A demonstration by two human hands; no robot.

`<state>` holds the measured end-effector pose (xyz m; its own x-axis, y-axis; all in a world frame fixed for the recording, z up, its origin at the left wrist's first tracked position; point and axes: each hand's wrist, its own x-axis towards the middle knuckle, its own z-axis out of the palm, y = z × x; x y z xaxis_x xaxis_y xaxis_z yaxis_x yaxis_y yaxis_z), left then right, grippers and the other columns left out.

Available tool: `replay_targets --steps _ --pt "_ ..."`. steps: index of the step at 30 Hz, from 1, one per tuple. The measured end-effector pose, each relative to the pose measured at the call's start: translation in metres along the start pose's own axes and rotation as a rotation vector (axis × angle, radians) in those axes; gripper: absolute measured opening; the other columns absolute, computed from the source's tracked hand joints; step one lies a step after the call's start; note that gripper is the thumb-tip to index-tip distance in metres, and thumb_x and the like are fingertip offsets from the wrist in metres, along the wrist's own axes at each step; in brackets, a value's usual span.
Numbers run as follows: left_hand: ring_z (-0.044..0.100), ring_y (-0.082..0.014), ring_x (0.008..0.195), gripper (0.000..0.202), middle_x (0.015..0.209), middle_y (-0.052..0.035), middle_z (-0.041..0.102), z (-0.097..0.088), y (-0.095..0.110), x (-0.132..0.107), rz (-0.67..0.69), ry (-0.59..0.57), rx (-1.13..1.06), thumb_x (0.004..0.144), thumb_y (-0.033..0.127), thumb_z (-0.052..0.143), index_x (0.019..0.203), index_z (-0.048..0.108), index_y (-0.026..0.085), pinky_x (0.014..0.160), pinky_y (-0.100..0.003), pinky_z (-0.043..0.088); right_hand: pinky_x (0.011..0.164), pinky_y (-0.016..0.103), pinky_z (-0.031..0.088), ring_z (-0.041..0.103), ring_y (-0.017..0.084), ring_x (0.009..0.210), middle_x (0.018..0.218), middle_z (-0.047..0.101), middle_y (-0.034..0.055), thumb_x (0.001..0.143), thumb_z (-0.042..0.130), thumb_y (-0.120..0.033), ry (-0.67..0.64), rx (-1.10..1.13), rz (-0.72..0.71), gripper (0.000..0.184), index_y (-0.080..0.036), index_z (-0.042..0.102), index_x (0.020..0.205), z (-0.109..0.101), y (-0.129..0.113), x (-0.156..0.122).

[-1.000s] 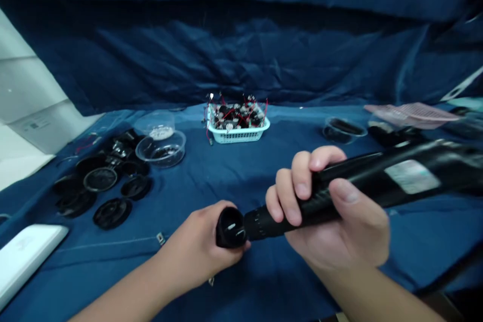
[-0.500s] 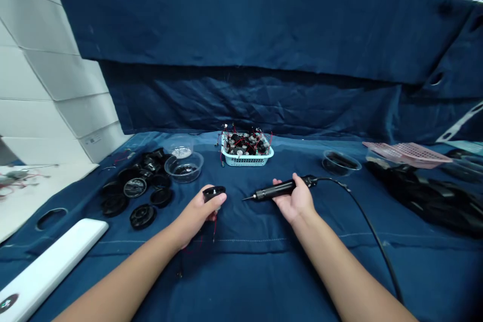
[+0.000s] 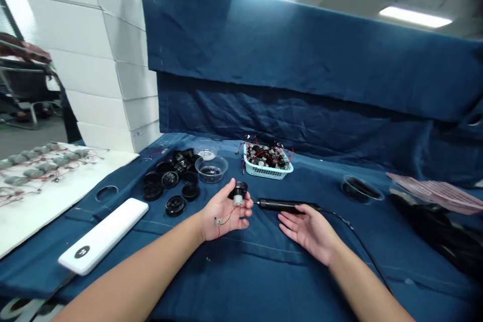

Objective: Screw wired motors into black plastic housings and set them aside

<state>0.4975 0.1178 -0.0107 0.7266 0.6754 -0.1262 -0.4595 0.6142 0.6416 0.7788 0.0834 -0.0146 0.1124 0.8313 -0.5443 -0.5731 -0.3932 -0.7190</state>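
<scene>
A blue cloth [image 3: 287, 55] hangs behind a table covered in blue cloth [image 3: 241, 282]. On the far left, a white board [image 3: 53, 186] carries rows of wired grey parts. Nearer the hands lies a white bar [image 3: 101, 235].

Toward the back stands a pale blue basket [image 3: 267, 173] heaped with wired parts. To its left are a clear bowl [image 3: 211, 170] and a spread of black caps [image 3: 169, 181]. To the right lie a second clear bowl [image 3: 362, 190], a pink mesh tray [image 3: 439, 192] and a dark heap [image 3: 430, 231].

The black screwdriver [image 3: 283, 205] lies on the table, its cord [image 3: 358, 241] trailing right. The open right hand [image 3: 309, 231] rests just below it, fingers loosely spread and gripping nothing; whether the thumb touches it, I cannot tell.

The left hand [image 3: 224, 214] lies palm up, fingers curled around a black cap [image 3: 237, 190]. A small motor [image 3: 237, 200] sits under the cap, with red wires [image 3: 221, 224] crossing the palm.
</scene>
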Motion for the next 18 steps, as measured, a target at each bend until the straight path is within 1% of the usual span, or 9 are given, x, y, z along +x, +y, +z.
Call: replay_targets --steps 3,4,6,8,9,11,13,15,18 --pt "0.063 -0.0182 0.089 0.067 0.101 -0.0070 0.059 0.003 -0.001 -0.002 -0.013 -0.068 -0.051 0.092 0.081 0.054 0.104 0.061 0.016 0.076 -0.031 0.053 0.088 0.043 0.065 0.076 0.029 0.105 0.121 0.072 0.0207 0.092 0.067 -0.023 -0.009 -0.099 0.040 0.019 -0.014 0.060 0.109 -0.010 0.003 -0.012" --pt "0.063 -0.0190 0.089 0.065 0.100 -0.0069 0.059 0.003 -0.002 -0.003 -0.013 -0.082 -0.057 0.093 0.080 0.053 0.103 0.061 0.016 0.076 -0.032 0.054 0.087 0.042 0.065 0.076 0.027 0.101 0.120 0.072 0.0195 0.092 0.068 -0.026 -0.026 -0.191 -0.005 0.022 -0.014 0.061 0.109 -0.010 0.004 -0.016" --pt "0.064 -0.0191 0.089 0.061 0.097 -0.0055 0.059 0.004 -0.002 -0.004 0.001 -0.093 -0.060 0.095 0.077 0.054 0.103 0.061 0.017 0.076 -0.032 0.054 0.079 0.039 0.063 0.074 0.024 0.089 0.110 0.073 0.0137 0.089 0.072 -0.033 -0.053 -0.453 -0.204 0.026 -0.016 0.064 0.108 -0.003 0.008 -0.022" --pt "0.064 -0.0181 0.088 0.057 0.094 -0.0034 0.057 0.004 -0.003 -0.004 0.030 -0.082 -0.049 0.096 0.075 0.054 0.104 0.060 0.019 0.076 -0.031 0.054 0.072 0.035 0.059 0.068 0.020 0.078 0.097 0.071 0.0069 0.086 0.077 -0.036 -0.053 -0.737 -0.520 0.029 -0.019 0.065 0.106 0.013 0.014 -0.026" --pt "0.064 -0.0174 0.087 0.056 0.093 -0.0025 0.057 0.004 -0.003 -0.003 0.049 -0.067 -0.038 0.096 0.075 0.054 0.104 0.060 0.020 0.076 -0.030 0.054 0.074 0.035 0.058 0.065 0.019 0.078 0.094 0.069 0.0049 0.085 0.078 -0.034 -0.058 -0.831 -0.670 0.028 -0.021 0.066 0.107 0.024 0.018 -0.026" --pt "0.063 -0.0162 0.087 0.058 0.094 -0.0013 0.056 0.003 -0.005 -0.001 0.092 -0.017 0.005 0.094 0.078 0.055 0.105 0.058 0.021 0.076 -0.029 0.053 0.081 0.039 0.057 0.064 0.021 0.082 0.099 0.068 0.0058 0.090 0.073 -0.030 -0.114 -1.058 -1.051 0.028 -0.023 0.065 0.116 0.045 0.029 -0.023" --pt "0.061 -0.0143 0.084 0.066 0.094 -0.0014 0.057 0.003 -0.009 0.001 0.136 0.050 0.089 0.089 0.084 0.055 0.105 0.058 0.021 0.075 -0.027 0.051 0.086 0.043 0.058 0.066 0.024 0.092 0.111 0.067 0.0096 0.094 0.068 -0.027 -0.215 -1.193 -1.344 0.034 -0.024 0.061 0.127 0.062 0.040 -0.017" --pt "0.057 -0.0121 0.079 0.074 0.092 -0.0019 0.057 0.004 -0.017 0.003 0.188 0.120 0.213 0.083 0.090 0.056 0.103 0.058 0.019 0.073 -0.025 0.049 0.088 0.045 0.059 0.067 0.027 0.102 0.121 0.066 0.0126 0.093 0.068 -0.024 -0.303 -1.206 -1.474 0.041 -0.024 0.057 0.134 0.072 0.050 -0.009" --pt "0.057 -0.0148 0.086 0.077 0.101 -0.0047 0.059 0.004 -0.027 0.002 0.309 0.198 0.429 0.081 0.088 0.061 0.115 0.056 0.020 0.078 -0.026 0.049 0.088 0.043 0.060 0.069 0.026 0.101 0.119 0.069 0.0114 0.095 0.067 -0.021 -0.332 -1.146 -1.467 0.041 -0.024 0.056 0.135 0.072 0.059 0.001"
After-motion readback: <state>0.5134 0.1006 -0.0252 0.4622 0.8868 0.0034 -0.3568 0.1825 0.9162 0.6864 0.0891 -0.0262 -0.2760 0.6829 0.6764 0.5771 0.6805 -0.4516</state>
